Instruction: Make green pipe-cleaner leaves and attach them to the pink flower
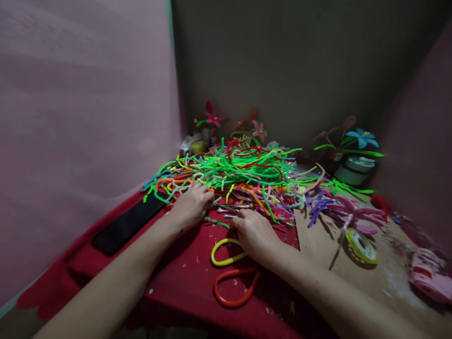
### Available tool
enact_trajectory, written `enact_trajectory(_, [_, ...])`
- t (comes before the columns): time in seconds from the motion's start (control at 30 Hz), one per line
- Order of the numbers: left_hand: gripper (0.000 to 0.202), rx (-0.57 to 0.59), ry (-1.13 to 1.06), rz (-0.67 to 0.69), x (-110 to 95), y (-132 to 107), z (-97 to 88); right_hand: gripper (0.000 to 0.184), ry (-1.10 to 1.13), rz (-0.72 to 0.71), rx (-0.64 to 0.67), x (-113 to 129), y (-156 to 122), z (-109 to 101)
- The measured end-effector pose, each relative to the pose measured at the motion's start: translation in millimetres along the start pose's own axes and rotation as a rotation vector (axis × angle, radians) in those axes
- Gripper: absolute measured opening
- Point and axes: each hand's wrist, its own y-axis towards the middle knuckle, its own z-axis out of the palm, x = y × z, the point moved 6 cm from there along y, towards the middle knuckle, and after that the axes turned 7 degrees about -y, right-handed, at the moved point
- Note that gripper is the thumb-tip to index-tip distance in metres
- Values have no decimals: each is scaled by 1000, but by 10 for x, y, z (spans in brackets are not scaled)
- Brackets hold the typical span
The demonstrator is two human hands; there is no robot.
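My left hand (195,203) is at the front edge of a heap of pipe cleaners (243,165), mostly green with some red. Its fingers are curled inward, and what they may hold is hidden. My right hand (256,235) rests low over the red cloth (183,282), fingers bent together around something I cannot make out. Just below it lie a yellow loop (229,262) and a red loop (235,302), shaped like scissor handles; their far ends are under the hand. Thin dark stems (233,206) and a short green piece (216,221) lie between my hands.
A black phone-like slab (130,223) lies on the left. To the right are a purple pipe-cleaner flower (353,212), a yellow tape roll (362,246) and a pink object (431,275). Potted craft flowers (362,138) stand at the back, near the walls.
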Motion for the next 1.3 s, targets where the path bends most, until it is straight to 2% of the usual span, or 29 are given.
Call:
enact_trajectory(0.1, [14, -3, -31, -41, 46, 26, 7, 23, 12, 9, -9, -21, -14, -16])
enact_trajectory(0.17, [13, 58, -141, -67, 60, 32, 10, 24, 48, 29, -3, -53, -27, -17])
enact_trajectory(0.23, [14, 50, -293, -118, 73, 21, -59, 25, 108, 54, 11, -97, -46, -11])
enact_trajectory(0.33, [19, -156, -517, -252, 164, -38, -278, 26, 211, 77, 11, -159, -74, -7])
enact_trajectory(0.4, [22, -210, -657, -323, 231, -91, -359, 28, 244, 88, -34, -192, -74, -32])
enact_trajectory(0.5, [25, -183, -819, -373, 301, -155, -411, 29, 213, 71, -122, -200, -33, -95])
enact_trajectory(0.57, [24, -86, -862, -360, 296, -179, -414, 29, 156, 30, -136, -171, 17, -114])
enact_trajectory(0.67, [19, 210, -798, -283, 202, -209, -322, 27, 24, -2, -95, -130, 85, -91])
enact_trajectory(0.73, [17, 407, -666, -223, 140, -243, -210, 24, -76, 27, -74, -138, 108, -66])
enact_trajectory(0.77, [16, 463, -580, -194, 125, -253, -157, 23, -118, 47, -71, -148, 114, -55])
enact_trajectory(0.83, [12, 482, -395, -139, 120, -247, -74, 22, -173, 93, -72, -178, 119, -36])
enact_trajectory(0.9, [10, 446, -242, -108, 139, -225, -19, 21, -199, 132, -67, -212, 123, -17])
enact_trajectory(0.97, [10, 429, -170, -100, 168, -212, 20, 20, -205, 166, -54, -246, 126, -3])
enact_trajectory(1.07, [9, 388, -150, -109, 217, -201, 13, 20, -196, 217, -60, -290, 119, -22])
enact_trajectory(1.17, [10, 380, -153, -116, 241, -210, -2, 23, -160, 265, -119, -304, 90, -88])
enact_trajectory(1.3, [16, 444, -230, -130, 235, -258, 4, 23, -30, 180, -141, -203, 66, -110])
